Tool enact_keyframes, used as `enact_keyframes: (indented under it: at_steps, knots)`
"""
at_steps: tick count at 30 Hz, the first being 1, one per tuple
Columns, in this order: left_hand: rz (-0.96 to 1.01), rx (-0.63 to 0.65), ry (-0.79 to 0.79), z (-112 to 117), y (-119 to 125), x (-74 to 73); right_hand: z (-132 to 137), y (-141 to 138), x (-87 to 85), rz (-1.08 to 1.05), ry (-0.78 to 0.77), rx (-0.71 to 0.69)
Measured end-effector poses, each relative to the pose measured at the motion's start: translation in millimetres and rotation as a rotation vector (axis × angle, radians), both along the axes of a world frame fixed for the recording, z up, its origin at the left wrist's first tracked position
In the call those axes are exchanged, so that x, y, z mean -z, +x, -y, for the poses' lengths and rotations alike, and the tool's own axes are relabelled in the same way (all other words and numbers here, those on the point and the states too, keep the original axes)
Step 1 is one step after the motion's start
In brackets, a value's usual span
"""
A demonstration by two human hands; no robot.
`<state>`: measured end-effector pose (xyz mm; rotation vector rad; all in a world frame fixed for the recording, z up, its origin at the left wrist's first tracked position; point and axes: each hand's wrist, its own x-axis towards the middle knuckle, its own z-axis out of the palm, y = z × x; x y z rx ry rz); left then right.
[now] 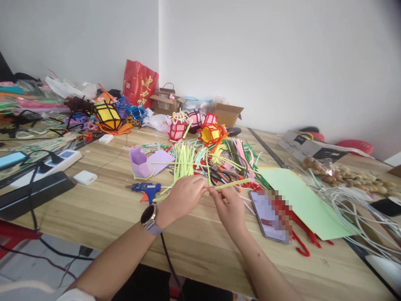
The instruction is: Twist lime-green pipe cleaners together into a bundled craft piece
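Observation:
Both my hands meet over the wooden table [109, 209] and pinch one light green pipe cleaner [233, 184]. My left hand [183, 196], with a watch on its wrist, closes its fingers on the stem's left part. My right hand [228, 205] pinches it just to the right, and the stem sticks out rightward past it. Right behind my hands lies a heap of green, pink and yellow pipe cleaners [188, 161] with black-handled scissors [221, 175]. A blue glue gun [147, 189] lies just left of my left hand.
A phone [271, 215] lies right of my right hand beside a light green sheet [300, 200] and red pipe cleaners [302, 246]. A purple foam cup [140, 164], small wire lanterns [211, 133], a power strip [50, 165], cardboard boxes [227, 113] and a red bag [139, 83] crowd the table.

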<state>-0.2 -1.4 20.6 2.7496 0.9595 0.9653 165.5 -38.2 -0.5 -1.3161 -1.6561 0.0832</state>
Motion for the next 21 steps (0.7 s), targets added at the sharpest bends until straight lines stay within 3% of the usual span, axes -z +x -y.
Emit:
enact_keyframes:
  at_steps: [2,4,6,10,13,15,17,21]
  knots:
    - [-0.089,-0.055,0.123,2,1,1.5,-2,-1,0.6,-0.223,-0.247,-0.049]
    - [-0.115,-0.052,0.106,2,1,1.0,-3,0,-0.9,-0.358,-0.373,-0.138]
    - [-0.063,-0.006,-0.026,0,-1,-1.0,-4,4,-4.4,-0.309,-0.307,-0.182]
    - [0.032,0.121,-0.433,-8,-6,-4.4,-4,17,-13.4,0.025,-0.008,-0.254]
    - [0.024,0.254,-0.673,-11,-9,-5.1,-3,27,-18.4,0.156,0.076,-0.348]
    - [0.003,0.288,-0.729,-10,-9,-5.6,-2,31,-20.1,0.197,0.089,-0.383]
    - [-0.046,0.213,-0.616,-6,-7,-6.1,-2,31,-19.6,0.192,0.071,-0.381]
    - [-0.154,-0.075,-0.113,1,0,-5.0,-6,24,-11.2,-0.065,-0.052,-0.204]
